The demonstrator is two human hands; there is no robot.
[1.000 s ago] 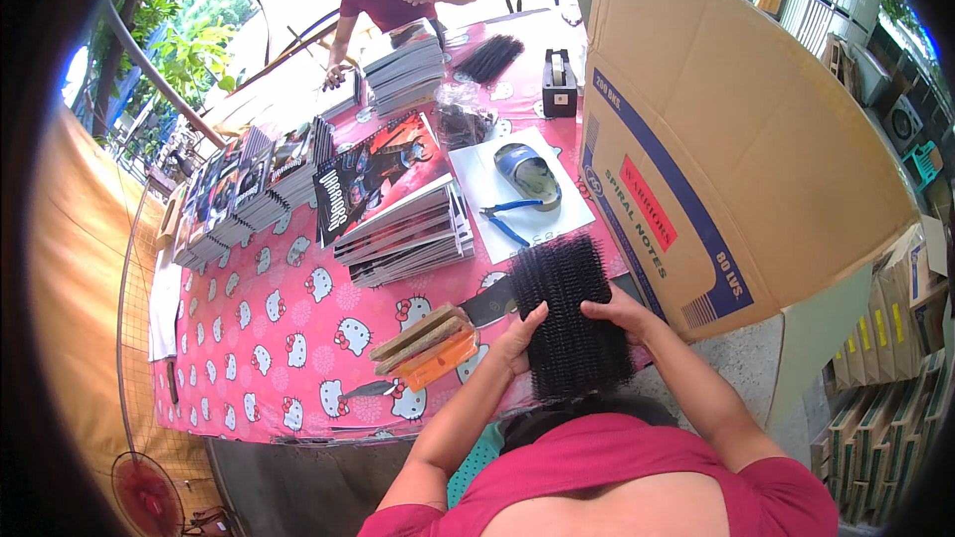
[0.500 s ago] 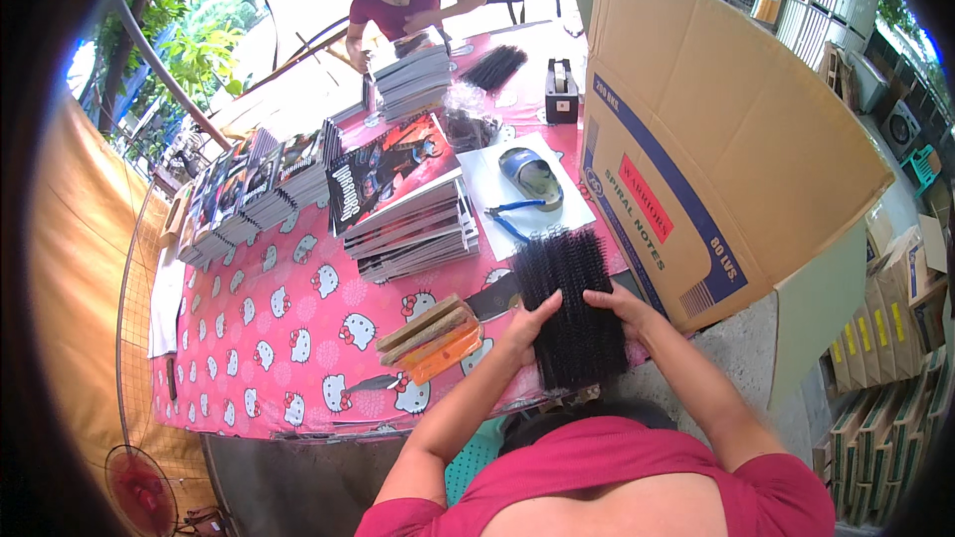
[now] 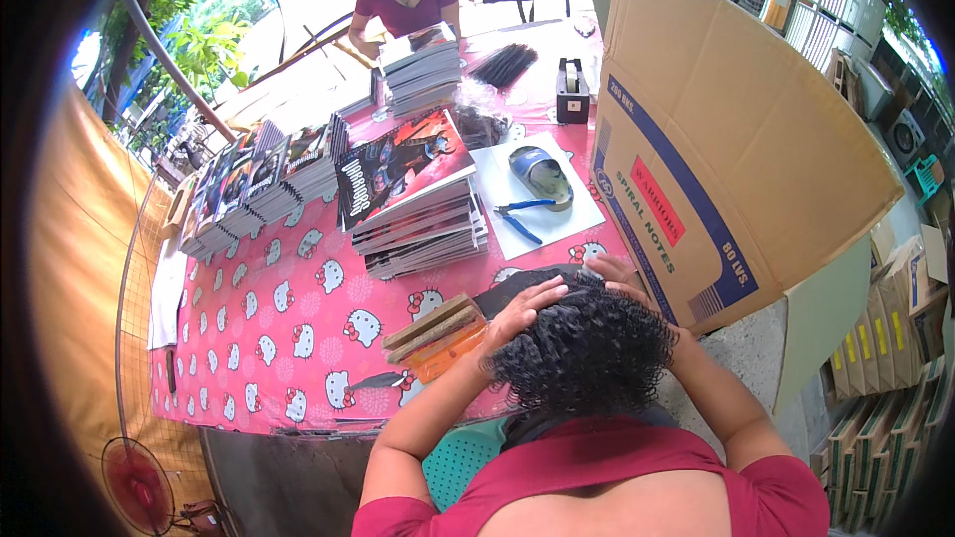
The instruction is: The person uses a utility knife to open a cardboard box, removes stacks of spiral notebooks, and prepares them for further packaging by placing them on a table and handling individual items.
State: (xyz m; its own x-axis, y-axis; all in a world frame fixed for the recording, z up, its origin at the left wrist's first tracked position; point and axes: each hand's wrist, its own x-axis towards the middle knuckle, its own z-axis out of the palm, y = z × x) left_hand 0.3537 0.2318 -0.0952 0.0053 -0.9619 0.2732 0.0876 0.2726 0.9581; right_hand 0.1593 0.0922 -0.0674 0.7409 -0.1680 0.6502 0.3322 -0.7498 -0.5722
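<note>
A thick bundle of black plastic spiral binding coils (image 3: 582, 348) is between my hands, close to my chest at the table's front edge. Its curly coil ends face up. My left hand (image 3: 525, 313) wraps its upper left side, fingers lying over the far edge. At the far right side my right hand (image 3: 619, 278) grips it, partly hidden behind the coils. Just left of the bundle lie several wooden blocks with an orange piece (image 3: 438, 338). Beyond it, blue-handled pliers (image 3: 524, 219) and a rounded blue-and-silver object (image 3: 542, 177) rest on a white sheet (image 3: 587, 214).
A large cardboard box (image 3: 716, 159) stands at the right. Notebook stacks (image 3: 418, 209) and a row of spiral notebooks (image 3: 261, 179) cover the pink tablecloth (image 3: 264, 298). Farther back are a tape dispenser (image 3: 572, 94), more black coils (image 3: 504, 65) and another person (image 3: 408, 0).
The coil bundle has tipped from lying lengthwise to showing its ends upward. Both hands have moved from its sides toward its far edge. The person opposite has lowered an arm.
</note>
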